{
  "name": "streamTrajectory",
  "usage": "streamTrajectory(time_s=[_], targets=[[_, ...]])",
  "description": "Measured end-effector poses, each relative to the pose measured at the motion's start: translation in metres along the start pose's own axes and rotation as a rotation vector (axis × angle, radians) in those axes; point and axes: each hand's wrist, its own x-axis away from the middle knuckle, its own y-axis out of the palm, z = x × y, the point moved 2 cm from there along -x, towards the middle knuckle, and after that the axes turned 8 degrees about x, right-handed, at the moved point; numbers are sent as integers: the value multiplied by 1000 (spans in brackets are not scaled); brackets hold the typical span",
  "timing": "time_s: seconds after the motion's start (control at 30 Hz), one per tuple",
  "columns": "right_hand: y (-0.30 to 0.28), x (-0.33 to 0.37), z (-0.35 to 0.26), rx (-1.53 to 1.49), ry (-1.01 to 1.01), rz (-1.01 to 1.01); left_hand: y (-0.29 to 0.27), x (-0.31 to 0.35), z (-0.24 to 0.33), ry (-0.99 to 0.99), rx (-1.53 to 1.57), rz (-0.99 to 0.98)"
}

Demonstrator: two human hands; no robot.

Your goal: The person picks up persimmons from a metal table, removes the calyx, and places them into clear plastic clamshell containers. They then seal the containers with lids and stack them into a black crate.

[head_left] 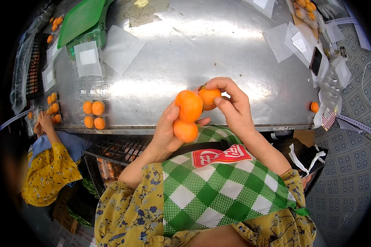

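My left hand (165, 128) is wrapped around two orange persimmons, an upper persimmon (189, 105) and a lower persimmon (185, 131) touching it. Thumb and fingers of my right hand (238, 108) pinch a third persimmon (209, 99), which sits against or just beside the upper one. A bit of dark green leafy cap shows at its top. Both hands are above the near edge of the metal table (169, 70). On the table to the left lies a clear plastic clamshell (91, 88) with several persimmons (97, 108) in its lower part.
A green basket (81, 20) and white sheets (123, 48) occupy the far left. A co-worker's hand (45, 120) is near more fruit at left. To the right are a phone (315, 61), plastic packaging and a single persimmon (314, 107). Black crates (111, 149) stand under the table edge.
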Motion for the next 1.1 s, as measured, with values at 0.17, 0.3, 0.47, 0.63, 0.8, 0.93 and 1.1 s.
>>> streamTrajectory(time_s=[0.17, 0.3, 0.47, 0.63, 0.8, 0.93, 1.1], targets=[[-5, -4, -3, 126, -40, -32, 0, 1, 0, -30, 63, 14], [0, -1, -8, 195, -59, 15, 2, 1, -2, -13, 144, 37], [-3, 0, -10, 369, -114, 44, 3, 2, -4, -43, 180, -75], [-25, -12, -31, 385, -235, -203, 5, 2, -2, -151, 189, -83], [-31, -11, -35, 301, -229, -285, 4, 1, -5, -207, 259, -176], [-32, -9, -26, 185, -222, -267, 6, 1, -9, -180, 235, -159], [-29, -6, -18, 99, -199, -235, 7, 1, -13, -158, 221, -134]])
